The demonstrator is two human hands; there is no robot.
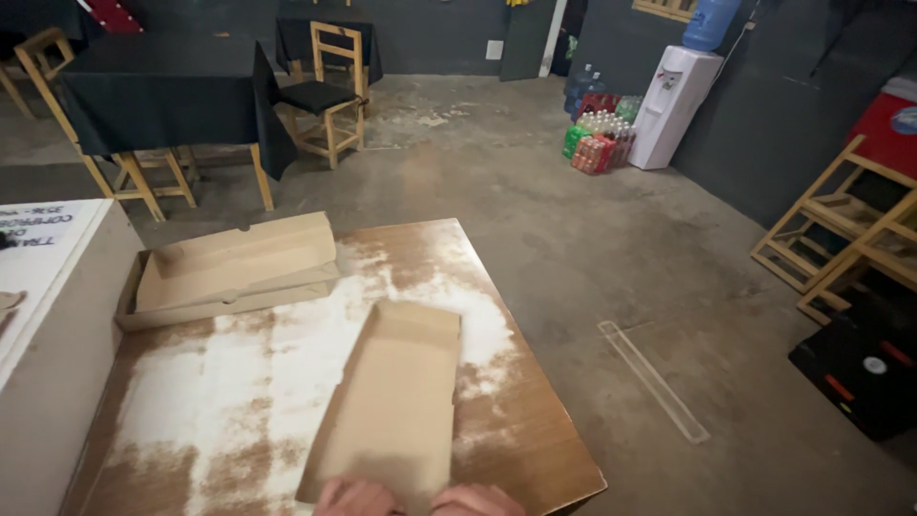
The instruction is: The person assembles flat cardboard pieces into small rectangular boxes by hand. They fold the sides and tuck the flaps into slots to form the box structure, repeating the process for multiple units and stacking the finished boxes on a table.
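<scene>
A brown cardboard box piece (396,401), long and shallow with raised side flaps, lies on a wooden table (516,420) dusted with white powder. Only the tops of my hands show at the bottom edge. My left hand (355,499) and my right hand (476,501) both rest at the near end of this cardboard piece, apparently gripping it. Their fingers are hidden below the frame. A second folded cardboard box (234,270) lies at the table's far left corner, away from both hands.
A grey counter with a white sheet (43,239) runs along the left. Beyond stand a black-clothed table (158,91) with wooden chairs (330,96), a white water dispenser (673,105), bottle packs (597,139), and stacked wooden chairs (850,229) on the right.
</scene>
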